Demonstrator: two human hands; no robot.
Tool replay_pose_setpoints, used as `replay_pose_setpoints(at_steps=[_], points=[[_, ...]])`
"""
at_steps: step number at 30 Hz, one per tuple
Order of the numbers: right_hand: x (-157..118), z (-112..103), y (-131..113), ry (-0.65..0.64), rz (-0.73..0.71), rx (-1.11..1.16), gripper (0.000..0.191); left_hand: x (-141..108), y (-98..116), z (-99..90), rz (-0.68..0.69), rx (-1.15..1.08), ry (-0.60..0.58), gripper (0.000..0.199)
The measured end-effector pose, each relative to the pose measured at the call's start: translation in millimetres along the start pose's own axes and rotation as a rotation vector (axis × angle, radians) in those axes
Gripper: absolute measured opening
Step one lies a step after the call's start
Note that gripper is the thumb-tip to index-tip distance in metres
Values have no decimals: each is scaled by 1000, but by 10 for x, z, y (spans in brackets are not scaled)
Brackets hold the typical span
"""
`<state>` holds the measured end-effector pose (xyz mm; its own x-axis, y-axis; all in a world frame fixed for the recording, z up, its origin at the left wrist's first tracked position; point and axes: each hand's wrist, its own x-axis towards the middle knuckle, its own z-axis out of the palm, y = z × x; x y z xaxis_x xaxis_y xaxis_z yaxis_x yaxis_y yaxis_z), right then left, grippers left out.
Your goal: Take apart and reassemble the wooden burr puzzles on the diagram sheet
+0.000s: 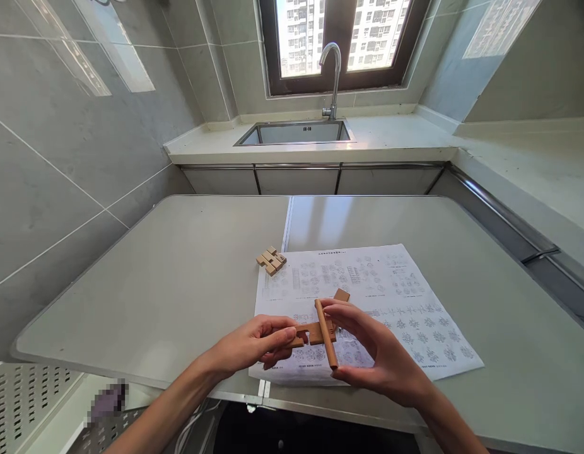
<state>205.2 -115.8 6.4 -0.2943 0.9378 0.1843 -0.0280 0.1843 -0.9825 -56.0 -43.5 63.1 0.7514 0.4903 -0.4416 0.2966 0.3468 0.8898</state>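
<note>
Just above a printed sheet point(415, 265), my left hand point(268, 340) pinches the left end of a flat, notched brown wooden piece point(318, 334). My right hand point(372, 347) holds a round brown wooden rod point(326, 334) between thumb and fingers, one end at the thumb and the other at the fingertips. The rod crosses the right part of the notched piece. Another brown wooden piece point(342, 295) sticks out behind the right fingers; its lower part is hidden. Light-coloured interlocked wooden pieces point(271, 260) lie at the sheet's upper left corner.
The sheet lies on a pale folding table point(178, 271) with a seam down its middle. Behind the table are a counter with a sink point(301, 132) and a faucet point(337, 75), below a window. A white perforated basket point(24, 403) stands at the lower left.
</note>
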Motion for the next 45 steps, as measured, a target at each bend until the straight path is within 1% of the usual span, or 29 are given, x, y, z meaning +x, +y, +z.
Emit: replay_pose_setpoints(at_steps=[3,5,9,12,22,26,30,33,36,38,45], points=[[8,37,16,17,0,-74,72,21,-15,29,13,28,11,48],[17,80,18,9,-13,-110,72,42,-21,52,19,40,-10,47],[19,136,-3,-14,-23,-61,79,61,6,91,30,45,-40,44],[6,134,-16,2,-44,-49,84,51,52,117,32,53,-39,44],[2,100,-34,24,-147,-78,86,69,98,166,15,30,-40,45],[12,78,-20,60,-143,-83,85,71,86,166,31,7,-7,43],[9,38,8,31,-119,3,82,68,64,159,43,-24,6,44],[0,20,22,3,-101,56,82,88,63,148,39,-33,-14,40],[-1,20,17,-17,-91,91,81,129,77,148,18,-59,-70,35],[6,23,7,-28,-89,108,80,158,93,160,9,-70,-101,36],[45,-10,-17,-40,-87,94,79,220,150,215,54,-28,-81,40]])
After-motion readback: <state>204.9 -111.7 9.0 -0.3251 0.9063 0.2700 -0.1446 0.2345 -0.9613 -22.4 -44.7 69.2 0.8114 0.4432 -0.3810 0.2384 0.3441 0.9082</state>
